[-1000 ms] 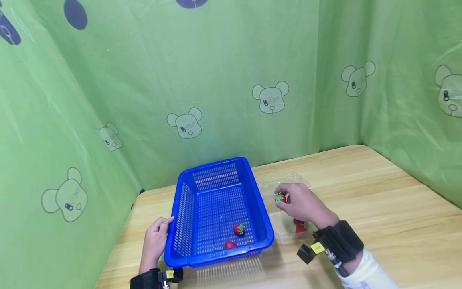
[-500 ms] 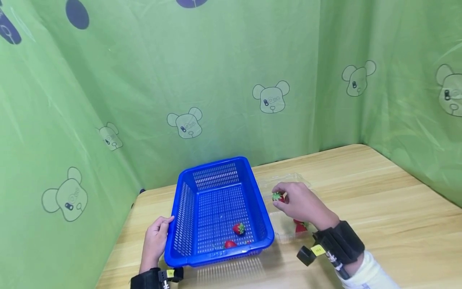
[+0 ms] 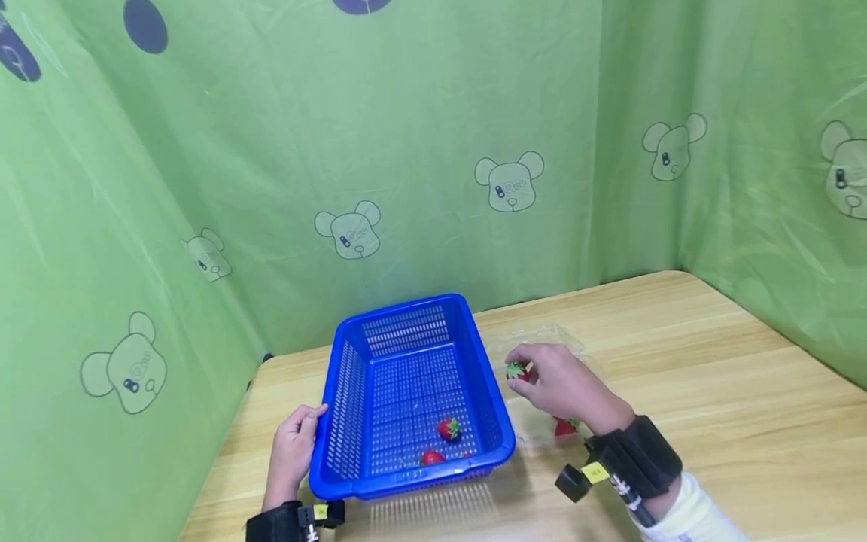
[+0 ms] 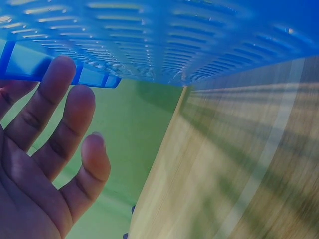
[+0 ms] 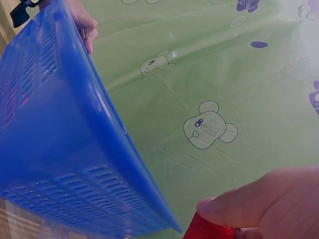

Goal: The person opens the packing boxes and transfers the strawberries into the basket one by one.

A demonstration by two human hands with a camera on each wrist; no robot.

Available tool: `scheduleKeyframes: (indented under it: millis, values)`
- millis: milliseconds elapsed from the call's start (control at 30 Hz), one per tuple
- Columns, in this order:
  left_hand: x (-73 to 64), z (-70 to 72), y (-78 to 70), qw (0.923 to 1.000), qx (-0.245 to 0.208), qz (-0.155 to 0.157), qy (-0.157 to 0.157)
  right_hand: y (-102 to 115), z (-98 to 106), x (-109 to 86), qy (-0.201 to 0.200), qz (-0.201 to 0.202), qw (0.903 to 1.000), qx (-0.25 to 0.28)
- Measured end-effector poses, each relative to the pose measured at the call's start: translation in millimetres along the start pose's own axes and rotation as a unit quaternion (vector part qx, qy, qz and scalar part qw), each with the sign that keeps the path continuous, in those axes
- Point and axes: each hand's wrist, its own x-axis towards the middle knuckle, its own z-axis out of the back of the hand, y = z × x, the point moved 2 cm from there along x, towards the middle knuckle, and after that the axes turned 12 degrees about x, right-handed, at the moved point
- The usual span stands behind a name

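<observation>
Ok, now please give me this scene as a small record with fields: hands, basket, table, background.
left hand: holds the basket by its left rim
right hand: pinches a strawberry, right of the basket
basket contents: strawberries at the near end; exact number unclear
table: wooden; clear plastic packaging, red fruit partly hidden
background: green curtain, cartoon animal heads

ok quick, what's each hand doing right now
Left hand: holding the blue rectangular plastic basket by its rim.
Right hand: holding a red strawberry with green leaves in a pinch.
</observation>
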Motion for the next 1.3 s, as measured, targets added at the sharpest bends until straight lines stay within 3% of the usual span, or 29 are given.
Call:
scheduleKeyframes:
  millis: [467, 767, 1100, 1300]
  values:
    - [-0.3, 0.3, -0.8, 0.9999, 0.012, -0.002, 0.001, 9, -2, -1.8, 0.005, 0.003, 0.9999, 0.015]
    - [-0.6, 0.7, 0.1, 0.9999, 0.01, 0.001, 0.004, 14, -4, -3.1, -0.006, 0.04, 0.9992, 0.008]
    - [-1.9, 1.1, -1.9, 0.9999, 0.006, -0.01, 0.0, 17, -9, -4.2, -0.007, 0.051, 0.9986, 0.011]
    - [-1.3, 0.5, -0.8, 1.0, 0.004, -0.001, 0.002, 19, -10, -4.8, -0.01, 0.06, 0.9981, 0.008]
